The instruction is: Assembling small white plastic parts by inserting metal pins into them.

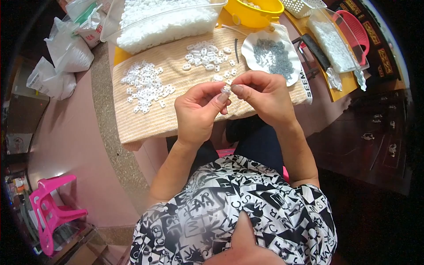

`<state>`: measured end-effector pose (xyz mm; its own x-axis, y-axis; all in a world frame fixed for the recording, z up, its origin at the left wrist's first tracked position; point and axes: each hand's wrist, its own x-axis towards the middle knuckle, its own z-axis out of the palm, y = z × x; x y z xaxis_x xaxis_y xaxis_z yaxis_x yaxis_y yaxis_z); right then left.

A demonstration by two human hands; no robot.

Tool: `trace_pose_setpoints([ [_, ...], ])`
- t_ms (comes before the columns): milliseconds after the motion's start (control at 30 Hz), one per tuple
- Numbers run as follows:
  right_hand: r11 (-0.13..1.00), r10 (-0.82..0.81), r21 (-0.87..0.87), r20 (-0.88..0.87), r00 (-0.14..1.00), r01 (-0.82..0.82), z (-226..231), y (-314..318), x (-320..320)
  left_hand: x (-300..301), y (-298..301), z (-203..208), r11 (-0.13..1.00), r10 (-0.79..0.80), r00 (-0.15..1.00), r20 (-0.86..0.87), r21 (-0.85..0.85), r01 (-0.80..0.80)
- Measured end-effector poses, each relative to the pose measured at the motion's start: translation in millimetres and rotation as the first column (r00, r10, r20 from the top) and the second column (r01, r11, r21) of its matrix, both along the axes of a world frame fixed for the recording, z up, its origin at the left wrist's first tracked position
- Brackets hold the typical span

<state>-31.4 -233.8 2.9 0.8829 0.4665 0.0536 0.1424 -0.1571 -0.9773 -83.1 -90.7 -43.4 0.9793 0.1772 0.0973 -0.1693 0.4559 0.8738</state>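
My left hand (195, 108) pinches a small white plastic piece (226, 89) between thumb and forefinger above the cloth's near edge. Touching or almost touching it, my right hand (270, 98) has thumb and forefinger pressed together; whatever sits between those fingertips is too small to make out. Beyond the hands lies a loose group of white two-holed pieces (205, 55). A larger heap of similar pieces (145, 84) spreads to the left. Many tiny dark grey parts (274, 57) rest on a white, wavy-edged sheet or dish (252, 44) at the right. A thin black strip (236, 51) lies beside it.
Behind the striped cloth (172, 106) stand a clear tub (216, 13) heaped with white pieces and a yellow basin (254, 15). Another clear tray (338, 48) sits at the far right. White bags (68, 48) and a pink stool (55, 207) occupy the left floor.
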Motion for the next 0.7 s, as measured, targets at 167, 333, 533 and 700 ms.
trace_pose_setpoints([
  [167, 0.999, -0.004, -0.041, 0.037, 0.999, 0.006, -1, 3, -1, -1, 1, 0, 0.999, -0.014, 1.0, 0.025, -0.036, 0.015],
  [333, 0.999, 0.015, -0.033, 0.059, 0.998, -0.013, -9, 4, 2, 2, 8, -4, 0.999, 0.04, 0.999, 0.002, -0.013, -0.04],
  [533, 0.977, -0.162, -0.106, 0.178, 0.971, 0.183, -24, -7, 46, 19, 68, -15, 0.96, 0.136, 0.989, -0.053, -0.238, -0.145],
  [700, 0.888, 0.009, -0.403, 0.496, 0.869, 0.22, -55, 13, 64, 19, 91, -13, 0.923, 0.187, 0.975, -0.119, -0.318, -0.216],
])
